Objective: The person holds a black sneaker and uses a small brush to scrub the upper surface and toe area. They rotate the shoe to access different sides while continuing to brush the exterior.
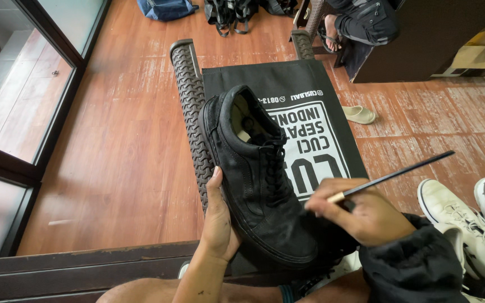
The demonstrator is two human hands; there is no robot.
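Note:
My left hand (219, 221) grips a black lace-up sneaker (256, 179) from its left side, thumb along the sole edge, toe pointing toward me. My right hand (366, 216), in a dark sleeve, holds a thin paintbrush (391, 177) like a pen, with its long black handle slanting up to the right. The brush tip sits against the sneaker's toe area, hidden by my fingers. The shoe hovers over a black cloth (310, 112) with white printing.
A dark woven chair frame (189, 106) runs under the cloth. White sneakers (467, 230) lie at the right, a beige slipper (359, 114) on the wooden floor. Another person's sandalled foot (332, 33) and bags (228, 11) are at the top. A glass door is at left.

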